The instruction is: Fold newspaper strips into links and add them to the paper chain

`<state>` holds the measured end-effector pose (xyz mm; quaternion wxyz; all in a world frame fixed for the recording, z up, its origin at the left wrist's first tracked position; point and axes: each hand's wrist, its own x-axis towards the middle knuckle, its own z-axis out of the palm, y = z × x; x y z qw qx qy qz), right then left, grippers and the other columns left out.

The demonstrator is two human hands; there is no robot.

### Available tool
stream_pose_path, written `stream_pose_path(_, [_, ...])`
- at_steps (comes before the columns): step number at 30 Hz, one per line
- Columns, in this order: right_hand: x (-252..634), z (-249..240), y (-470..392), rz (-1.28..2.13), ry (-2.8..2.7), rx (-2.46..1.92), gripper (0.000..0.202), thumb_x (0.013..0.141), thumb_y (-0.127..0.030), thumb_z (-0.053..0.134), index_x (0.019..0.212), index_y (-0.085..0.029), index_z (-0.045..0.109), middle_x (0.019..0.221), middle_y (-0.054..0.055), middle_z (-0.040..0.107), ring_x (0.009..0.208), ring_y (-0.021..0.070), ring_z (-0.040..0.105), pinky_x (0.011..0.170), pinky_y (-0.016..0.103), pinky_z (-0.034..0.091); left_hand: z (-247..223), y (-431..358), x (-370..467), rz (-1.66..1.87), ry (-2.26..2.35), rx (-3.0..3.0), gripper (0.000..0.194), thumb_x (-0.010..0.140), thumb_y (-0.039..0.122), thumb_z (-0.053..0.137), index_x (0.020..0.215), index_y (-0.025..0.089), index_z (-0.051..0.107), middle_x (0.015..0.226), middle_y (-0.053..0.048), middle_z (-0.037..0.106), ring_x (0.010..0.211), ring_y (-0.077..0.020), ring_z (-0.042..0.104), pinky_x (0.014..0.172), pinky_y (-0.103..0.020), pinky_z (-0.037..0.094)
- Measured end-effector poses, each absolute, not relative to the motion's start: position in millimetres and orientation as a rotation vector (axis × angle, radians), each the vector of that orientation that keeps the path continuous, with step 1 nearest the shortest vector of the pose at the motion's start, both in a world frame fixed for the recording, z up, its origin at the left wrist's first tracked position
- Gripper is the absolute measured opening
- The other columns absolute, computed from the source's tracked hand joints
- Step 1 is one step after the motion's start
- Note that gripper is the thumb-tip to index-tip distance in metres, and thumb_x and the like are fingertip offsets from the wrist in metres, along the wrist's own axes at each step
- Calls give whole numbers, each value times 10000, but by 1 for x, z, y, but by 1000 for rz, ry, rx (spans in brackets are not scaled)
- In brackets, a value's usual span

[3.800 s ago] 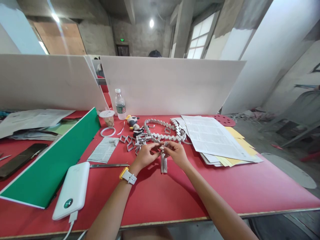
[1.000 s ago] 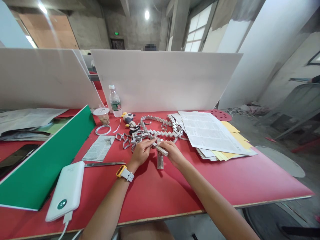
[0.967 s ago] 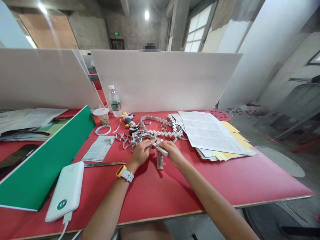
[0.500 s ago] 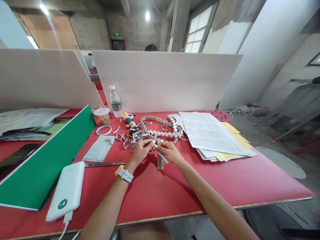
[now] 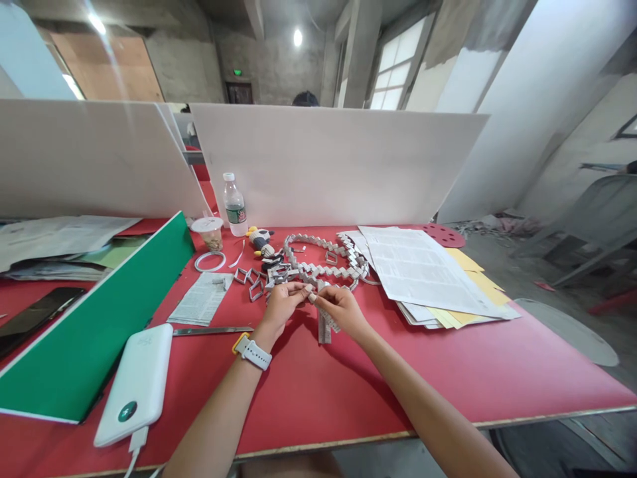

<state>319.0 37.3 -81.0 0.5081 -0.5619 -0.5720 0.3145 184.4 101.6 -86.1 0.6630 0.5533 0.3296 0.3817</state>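
My left hand (image 5: 284, 307), with a watch (image 5: 253, 350) on its wrist, is closed in a pinch, its fingertips meeting those of my right hand (image 5: 343, 311). Between them is a narrow folded strip of printed paper (image 5: 334, 323), mostly hidden behind my right fingers, which are also closed. Another flat paper strip (image 5: 324, 332) lies just under the hands on the red table. Beyond them a zigzag chain of folded paper (image 5: 326, 271) curves in a loop. Several loose folded paper links (image 5: 256, 290) lie left of it.
Stacked printed sheets (image 5: 423, 265) lie to the right. On the left are a power bank (image 5: 134, 385), a metal ruler-like strip (image 5: 212, 330), a newspaper piece (image 5: 202, 299), a tape ring (image 5: 210, 261), a lidded cup (image 5: 209, 232), a bottle (image 5: 235, 206) and a green divider (image 5: 109, 312). A white panel (image 5: 338, 166) stands behind.
The folded strip, earlier sticking out below my right fingers, is now mostly covered by them. My right fingers have curled in more. The whole view has shifted slightly.
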Motion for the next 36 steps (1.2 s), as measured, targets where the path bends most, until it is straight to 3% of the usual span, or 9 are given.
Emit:
stream_pose_path(5, [320, -84, 37, 561, -1531, -1361, 355, 808, -478, 533, 598, -192, 552, 555, -4, 488, 545, 119, 394, 512, 236, 294, -82, 101, 184, 898, 789, 1341, 325, 626, 462, 697, 643, 150, 608, 632, -6, 620, 631, -116, 547, 666, -261, 437])
stream_pose_path(14, [316, -82, 39, 894, -1407, -1347, 397, 724, -531, 576, 539, -186, 509, 466, -35, 429, 443, 87, 337, 442, 234, 257, -91, 105, 187, 988, 930, 1553, 286, 696, 394, 599, 531, 170, 533, 492, 43, 473, 525, -99, 413, 570, -250, 339])
stream_pose_path(20, [315, -82, 39, 1001, -1364, -1318, 361, 702, -477, 594, 514, -180, 511, 465, -35, 451, 450, 84, 363, 454, 234, 269, -91, 107, 186, 959, 917, 1609, 236, 701, 340, 570, 540, 170, 543, 533, 30, 528, 562, -113, 462, 617, -256, 367])
stream_pose_path(24, [313, -81, 39, 1036, -1269, -1288, 357, 681, -457, 628, 497, -171, 520, 442, -49, 417, 435, 69, 321, 447, 232, 234, -91, 107, 186, 964, 863, 1615, 252, 735, 368, 557, 585, 166, 553, 566, 19, 544, 587, -121, 485, 633, -259, 395])
stream_pose_path(27, [315, -80, 40, 1050, -1097, -1234, 352, 648, -426, 679, 468, -164, 529, 434, -53, 402, 441, 63, 314, 453, 232, 236, -90, 106, 187, 1021, 761, 1608, 237, 805, 380, 502, 767, 162, 587, 695, -7, 590, 668, -133, 534, 675, -266, 438])
stream_pose_path(30, [319, -81, 41, 1098, -867, -1163, 329, 586, -416, 730, 467, -162, 558, 440, -48, 432, 448, 66, 350, 469, 230, 287, -89, 105, 185, 1048, 661, 1678, 169, 811, 264, 511, 946, 181, 571, 880, -27, 596, 787, -132, 557, 749, -270, 460])
stream_pose_path(33, [322, -82, 41, 1136, -758, -1128, 286, 538, -426, 755, 575, -169, 634, 485, -42, 496, 467, 76, 411, 502, 233, 355, -88, 104, 181, 998, 582, 1848, 206, 781, 127, 505, 947, 198, 605, 966, -35, 575, 860, -128, 553, 794, -267, 456])
stream_pose_path(36, [324, -82, 41, 1188, -725, -1105, 301, 515, -411, 781, 669, -177, 671, 558, -22, 574, 510, 93, 484, 551, 245, 408, -87, 104, 179, 915, 538, 1934, 245, 769, 96, 504, 925, 207, 657, 967, -42, 561, 877, -134, 556, 753, -248, 462])
